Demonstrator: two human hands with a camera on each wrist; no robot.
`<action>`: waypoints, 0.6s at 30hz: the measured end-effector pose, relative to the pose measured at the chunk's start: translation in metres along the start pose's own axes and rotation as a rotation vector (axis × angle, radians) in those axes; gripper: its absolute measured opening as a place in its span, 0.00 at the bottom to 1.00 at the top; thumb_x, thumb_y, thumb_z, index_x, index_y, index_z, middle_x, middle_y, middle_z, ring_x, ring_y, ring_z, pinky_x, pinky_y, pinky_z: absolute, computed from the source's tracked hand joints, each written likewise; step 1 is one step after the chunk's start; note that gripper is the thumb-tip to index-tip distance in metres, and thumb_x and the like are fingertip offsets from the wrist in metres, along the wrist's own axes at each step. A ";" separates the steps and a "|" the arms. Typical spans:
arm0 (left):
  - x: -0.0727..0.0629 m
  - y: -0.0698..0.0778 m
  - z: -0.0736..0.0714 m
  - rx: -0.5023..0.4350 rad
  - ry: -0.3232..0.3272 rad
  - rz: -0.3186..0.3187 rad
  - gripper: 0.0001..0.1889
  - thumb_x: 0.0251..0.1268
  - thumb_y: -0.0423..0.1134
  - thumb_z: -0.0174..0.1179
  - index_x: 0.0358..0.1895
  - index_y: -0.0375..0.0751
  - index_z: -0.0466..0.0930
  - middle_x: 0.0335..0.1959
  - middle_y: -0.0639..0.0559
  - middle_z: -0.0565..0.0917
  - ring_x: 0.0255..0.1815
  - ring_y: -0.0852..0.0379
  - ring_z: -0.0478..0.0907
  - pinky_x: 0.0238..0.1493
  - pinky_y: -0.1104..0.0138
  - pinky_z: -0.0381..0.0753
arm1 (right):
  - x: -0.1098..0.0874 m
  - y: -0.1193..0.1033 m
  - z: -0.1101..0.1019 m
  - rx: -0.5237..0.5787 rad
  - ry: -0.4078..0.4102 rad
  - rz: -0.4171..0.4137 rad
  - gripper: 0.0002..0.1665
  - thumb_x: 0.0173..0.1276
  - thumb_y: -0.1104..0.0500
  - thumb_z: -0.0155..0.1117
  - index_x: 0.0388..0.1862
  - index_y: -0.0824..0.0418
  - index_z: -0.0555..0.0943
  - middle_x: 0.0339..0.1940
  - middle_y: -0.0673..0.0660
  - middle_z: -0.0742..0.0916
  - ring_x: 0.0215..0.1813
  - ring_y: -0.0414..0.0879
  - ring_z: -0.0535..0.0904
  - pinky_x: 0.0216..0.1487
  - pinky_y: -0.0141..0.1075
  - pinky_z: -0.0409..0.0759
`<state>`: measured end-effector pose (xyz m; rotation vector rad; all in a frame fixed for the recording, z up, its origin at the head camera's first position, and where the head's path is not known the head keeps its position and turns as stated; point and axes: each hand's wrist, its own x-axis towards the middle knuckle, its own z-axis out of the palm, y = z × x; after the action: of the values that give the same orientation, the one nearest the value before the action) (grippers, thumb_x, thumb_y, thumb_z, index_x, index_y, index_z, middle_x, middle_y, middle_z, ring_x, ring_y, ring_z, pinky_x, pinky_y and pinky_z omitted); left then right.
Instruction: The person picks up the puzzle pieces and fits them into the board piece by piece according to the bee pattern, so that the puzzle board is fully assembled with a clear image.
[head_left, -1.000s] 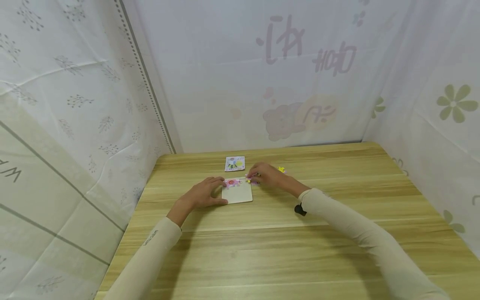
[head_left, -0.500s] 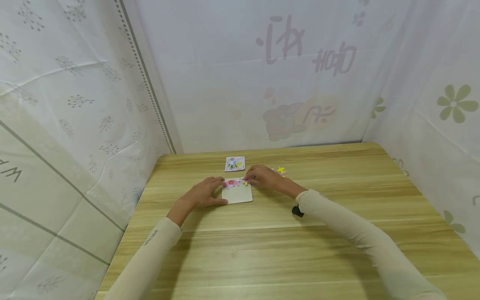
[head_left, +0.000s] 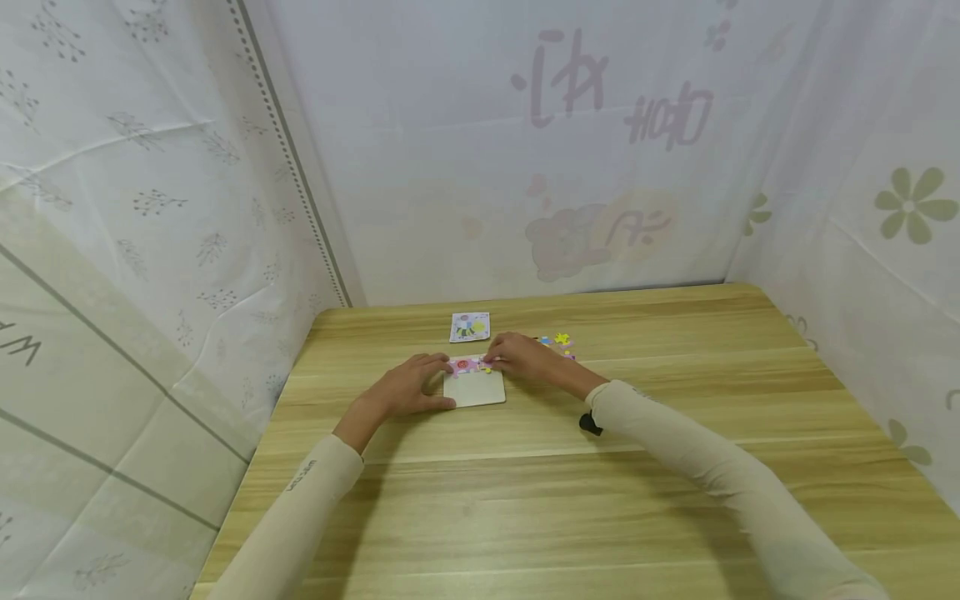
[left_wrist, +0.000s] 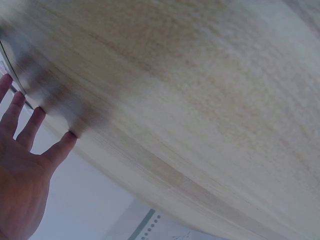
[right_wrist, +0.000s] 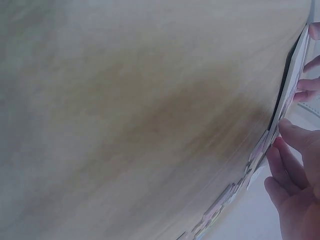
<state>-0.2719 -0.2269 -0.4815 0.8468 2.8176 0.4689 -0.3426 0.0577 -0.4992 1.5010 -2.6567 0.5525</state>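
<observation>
While the left hand is bracing the white board, in the head view the right hand is apparently pinching a puzzle piece; keeping it flat against the laid pieces should help. It is lying beneath the fingertips, upper right on the board. In the left wrist view, straight fingers are spreading; in the right, thumb and finger are nearly meeting.
</observation>
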 end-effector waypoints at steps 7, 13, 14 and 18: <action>0.000 -0.001 0.001 0.004 0.010 0.007 0.38 0.65 0.65 0.67 0.70 0.45 0.76 0.78 0.45 0.69 0.80 0.40 0.61 0.75 0.41 0.65 | 0.001 -0.001 0.003 -0.018 0.009 -0.010 0.09 0.74 0.63 0.68 0.48 0.65 0.90 0.48 0.60 0.89 0.53 0.52 0.85 0.57 0.42 0.84; 0.000 -0.002 0.001 0.006 0.007 0.002 0.39 0.64 0.66 0.67 0.71 0.45 0.75 0.78 0.45 0.68 0.80 0.41 0.61 0.75 0.42 0.66 | 0.001 -0.005 0.001 -0.032 0.004 -0.002 0.09 0.74 0.63 0.68 0.48 0.64 0.90 0.48 0.59 0.89 0.53 0.51 0.85 0.57 0.41 0.84; 0.000 -0.003 0.001 0.009 0.006 0.003 0.39 0.64 0.66 0.67 0.71 0.45 0.75 0.78 0.45 0.68 0.80 0.41 0.61 0.75 0.42 0.66 | 0.001 -0.006 0.000 -0.036 0.004 -0.003 0.09 0.74 0.63 0.69 0.48 0.64 0.90 0.48 0.59 0.89 0.52 0.51 0.85 0.56 0.41 0.84; 0.001 -0.005 0.002 0.015 0.007 0.006 0.39 0.64 0.67 0.66 0.71 0.46 0.75 0.78 0.45 0.68 0.80 0.41 0.61 0.75 0.41 0.66 | 0.001 -0.008 -0.003 -0.055 -0.009 -0.005 0.09 0.74 0.63 0.69 0.48 0.64 0.90 0.48 0.60 0.89 0.52 0.52 0.85 0.56 0.41 0.85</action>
<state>-0.2746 -0.2296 -0.4849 0.8585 2.8291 0.4524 -0.3368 0.0540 -0.4937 1.4983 -2.6517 0.4700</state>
